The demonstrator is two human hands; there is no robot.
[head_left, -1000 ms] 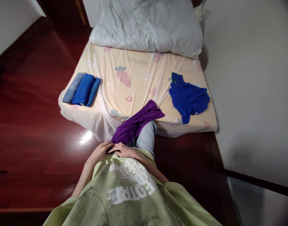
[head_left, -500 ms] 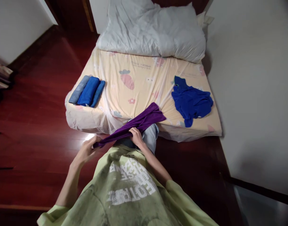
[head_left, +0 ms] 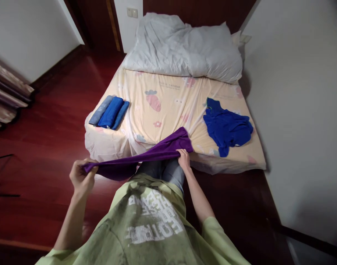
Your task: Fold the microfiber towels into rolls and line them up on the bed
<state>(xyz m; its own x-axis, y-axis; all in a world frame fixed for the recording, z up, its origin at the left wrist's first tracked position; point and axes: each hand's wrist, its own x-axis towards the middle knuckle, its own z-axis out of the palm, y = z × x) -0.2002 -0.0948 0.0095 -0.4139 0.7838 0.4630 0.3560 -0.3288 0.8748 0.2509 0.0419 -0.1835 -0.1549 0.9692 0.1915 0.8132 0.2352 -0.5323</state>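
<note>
A purple towel [head_left: 135, 160] is stretched in front of my legs, its far end lying on the bed's near edge. My left hand [head_left: 82, 175] grips one end of it, out over the floor at the left. Closed on its edge near the other end is my right hand [head_left: 183, 158], beside the bed. Several rolled or folded towels [head_left: 111, 112], blue and grey-blue, lie side by side on the left of the bed. On the right sits a crumpled heap of blue cloth [head_left: 227, 127].
The bed [head_left: 168, 106] has a pale sheet printed with carrots. A bulky white quilt [head_left: 185, 51] is piled at its head. A wall [head_left: 295, 110] runs along the right, a curtain [head_left: 8, 95] hangs at the left, and thin black rods [head_left: 5, 195] lie on the floor.
My hands have moved apart: the left outward to the left, the right along to the towel's right end. The purple towel is now drawn out longer. The camera view has tilted up slightly.
</note>
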